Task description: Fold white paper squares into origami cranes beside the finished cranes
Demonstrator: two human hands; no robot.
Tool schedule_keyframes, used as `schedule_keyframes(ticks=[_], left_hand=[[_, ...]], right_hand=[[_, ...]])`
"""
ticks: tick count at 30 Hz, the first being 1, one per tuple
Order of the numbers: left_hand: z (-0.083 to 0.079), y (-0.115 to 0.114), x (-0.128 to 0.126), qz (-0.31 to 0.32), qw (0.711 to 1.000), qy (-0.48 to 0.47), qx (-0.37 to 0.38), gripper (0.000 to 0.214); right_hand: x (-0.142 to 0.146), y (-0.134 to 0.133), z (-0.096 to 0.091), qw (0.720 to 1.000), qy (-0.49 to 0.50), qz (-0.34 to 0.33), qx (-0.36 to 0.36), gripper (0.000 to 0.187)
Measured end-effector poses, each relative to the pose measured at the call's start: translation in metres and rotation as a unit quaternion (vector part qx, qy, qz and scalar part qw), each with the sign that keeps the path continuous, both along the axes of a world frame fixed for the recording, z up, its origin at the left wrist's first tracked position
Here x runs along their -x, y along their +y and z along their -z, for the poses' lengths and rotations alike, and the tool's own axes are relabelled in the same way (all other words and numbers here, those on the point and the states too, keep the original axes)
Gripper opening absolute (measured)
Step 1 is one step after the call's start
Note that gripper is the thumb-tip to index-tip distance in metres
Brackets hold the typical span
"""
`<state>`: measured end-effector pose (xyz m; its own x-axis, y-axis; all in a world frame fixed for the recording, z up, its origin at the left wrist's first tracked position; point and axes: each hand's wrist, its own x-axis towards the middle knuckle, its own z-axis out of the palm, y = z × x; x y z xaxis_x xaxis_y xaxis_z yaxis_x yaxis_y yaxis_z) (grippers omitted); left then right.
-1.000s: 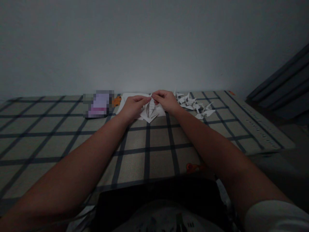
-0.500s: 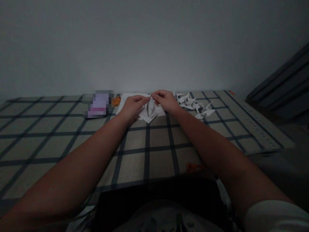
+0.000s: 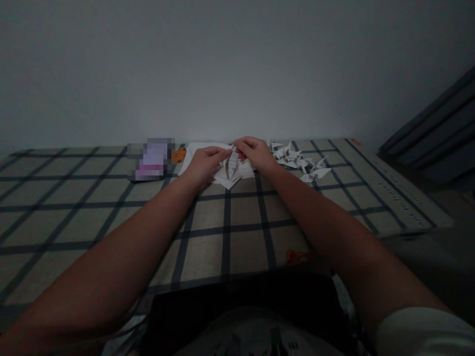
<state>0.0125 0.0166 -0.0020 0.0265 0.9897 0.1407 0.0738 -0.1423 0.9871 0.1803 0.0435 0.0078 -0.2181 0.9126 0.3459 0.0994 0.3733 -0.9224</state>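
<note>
A partly folded piece of white paper (image 3: 232, 167) stands between my hands near the back of the table, its far tip pinched from both sides. My left hand (image 3: 206, 163) grips the paper at its upper left with thumb and fingers together. On the other side my right hand (image 3: 256, 153) is closed on the same tip, fingers curled. White paper sheets (image 3: 190, 157) lie beneath my hands. Just right of my right hand lie several folded paper cranes (image 3: 291, 156), close together.
A checked cloth (image 3: 202, 232) covers the table, which meets a plain wall (image 3: 237, 69). At the left lies a phone-like purple object (image 3: 151, 160), partly blurred out, beside an orange item (image 3: 179, 155). Another orange object (image 3: 296, 256) rests at the near edge. A dark curtain (image 3: 438, 128) hangs at right.
My right hand has shifted very slightly at the tip of the paper. My left hand and the other things have hardly moved.
</note>
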Motion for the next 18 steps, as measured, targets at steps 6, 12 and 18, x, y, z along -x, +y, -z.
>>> schedule_keyframes(ticks=[6, 12, 18], left_hand=[[-0.0018, -0.0025, -0.0014, 0.004, 1.0, 0.014, -0.009, 0.032], [0.0005, -0.0015, 0.0006, 0.011, 0.998, 0.056, -0.024, 0.031], [-0.0022, -0.0016, 0.0004, 0.007, 0.998, 0.047, -0.031, 0.03]], right_hand=[[-0.0008, -0.0045, -0.003, 0.999, -0.027, 0.01, -0.015, 0.026], [-0.002, -0.0054, -0.0033, 0.998, -0.047, 0.025, -0.029, 0.03], [-0.0002, -0.0049, -0.004, 0.999, -0.032, 0.014, -0.007, 0.032]])
